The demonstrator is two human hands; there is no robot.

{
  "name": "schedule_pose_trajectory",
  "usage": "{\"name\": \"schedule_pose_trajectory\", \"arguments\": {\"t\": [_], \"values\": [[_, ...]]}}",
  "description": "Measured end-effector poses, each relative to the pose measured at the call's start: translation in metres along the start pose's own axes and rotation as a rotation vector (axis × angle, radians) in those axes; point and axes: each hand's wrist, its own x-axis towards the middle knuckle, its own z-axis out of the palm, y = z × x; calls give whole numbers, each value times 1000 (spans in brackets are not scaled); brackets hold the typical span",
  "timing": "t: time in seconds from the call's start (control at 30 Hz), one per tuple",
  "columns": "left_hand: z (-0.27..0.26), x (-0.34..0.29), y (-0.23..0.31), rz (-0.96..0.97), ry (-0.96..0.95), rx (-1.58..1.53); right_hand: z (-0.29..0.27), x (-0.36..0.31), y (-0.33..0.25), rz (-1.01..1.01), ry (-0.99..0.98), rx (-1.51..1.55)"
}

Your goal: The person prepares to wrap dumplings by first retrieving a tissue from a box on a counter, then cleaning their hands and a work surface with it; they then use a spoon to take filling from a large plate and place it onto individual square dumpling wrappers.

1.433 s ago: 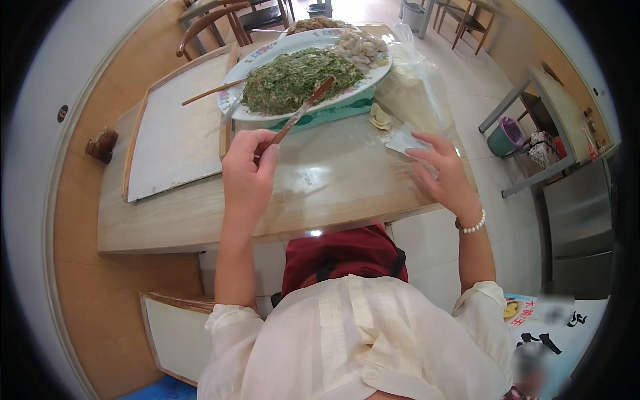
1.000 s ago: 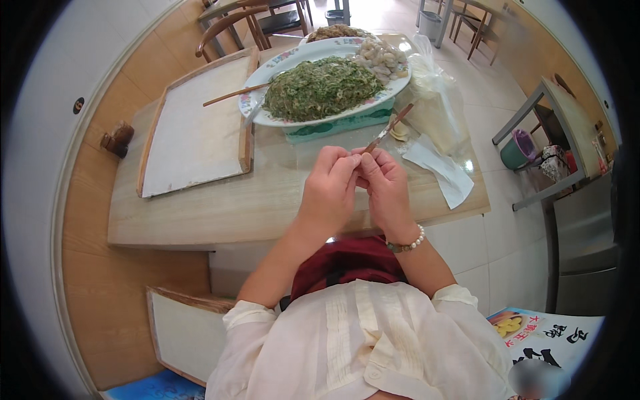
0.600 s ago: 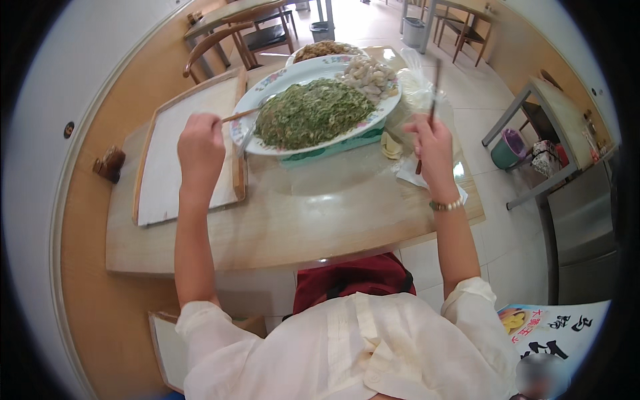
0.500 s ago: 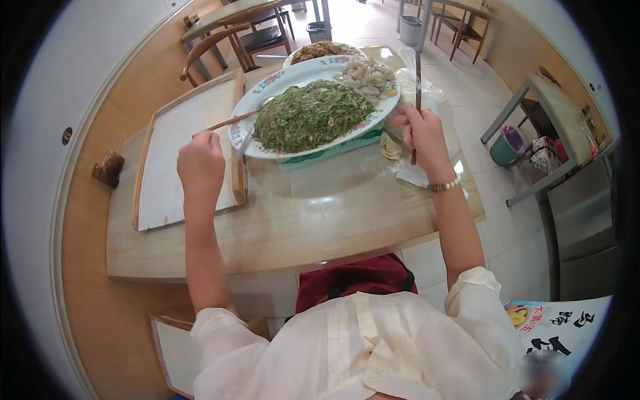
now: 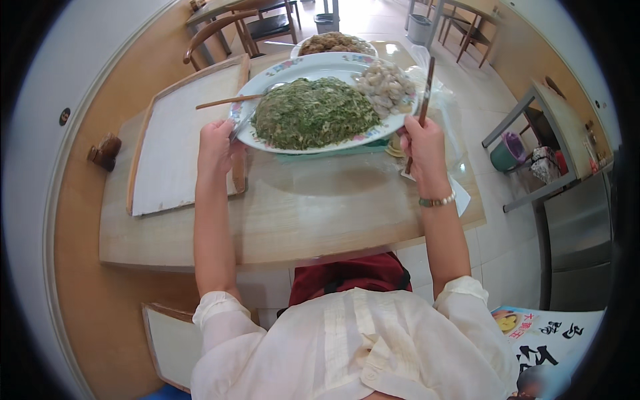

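My left hand (image 5: pixel 217 143) grips the left rim of a large oval floral plate (image 5: pixel 313 63), beside the metal handle of a utensil lying on it. At the opposite rim, my right hand (image 5: pixel 425 143) closes on the plate and also keeps a dark slender stick (image 5: pixel 429 83) upright; whether it is one chopstick or a pair I cannot tell. A mound of chopped green filling (image 5: pixel 317 113) covers most of the plate, with pale peeled shrimp (image 5: pixel 385 87) at its right end. A wooden-handled utensil (image 5: pixel 227 102) rests across the left rim. The plate appears raised, with a shadow below.
A white wood-framed tray (image 5: pixel 187 140) lies left on the table (image 5: pixel 320 233). Behind the plate stands another plate of brown filling (image 5: pixel 337 44). A clear plastic bag (image 5: pixel 443 107) lies right, near dough wrappers (image 5: pixel 395 148). Chairs and another table (image 5: pixel 567 133) stand beyond.
Both hands have closed on the plate's rims, and the plate has shifted slightly right, seemingly lifted. My left hand has moved from near the wooden handle to the rim.
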Motion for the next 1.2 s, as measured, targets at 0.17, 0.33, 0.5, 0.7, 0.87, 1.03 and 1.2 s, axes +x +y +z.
{"name": "schedule_pose_trajectory", "arguments": {"t": [0.17, 0.33, 0.5, 0.7, 0.87, 1.03, 1.2], "values": [[5, 2, 10, -28, 10, -46, -10, -5, -2, 59, -38, 49], [-32, -16, -12, 132, 243, 431, -10, -13, 5, 35, -124, 107], [-11, -59, -27, 259, 143, 1079, -10, -23, 22, 25, -140, 208], [-3, -73, -45, 352, 323, 1265, -12, -56, 20, -164, -86, 155], [-32, -102, -33, 317, 458, 1276, -6, -87, 16, -290, -272, 121], [-92, -151, -25, 312, 501, 1110, 7, -110, 18, -282, -480, 135], [-125, -186, -35, 257, 512, 1234, 36, -129, 32, -189, -642, 130]]}}
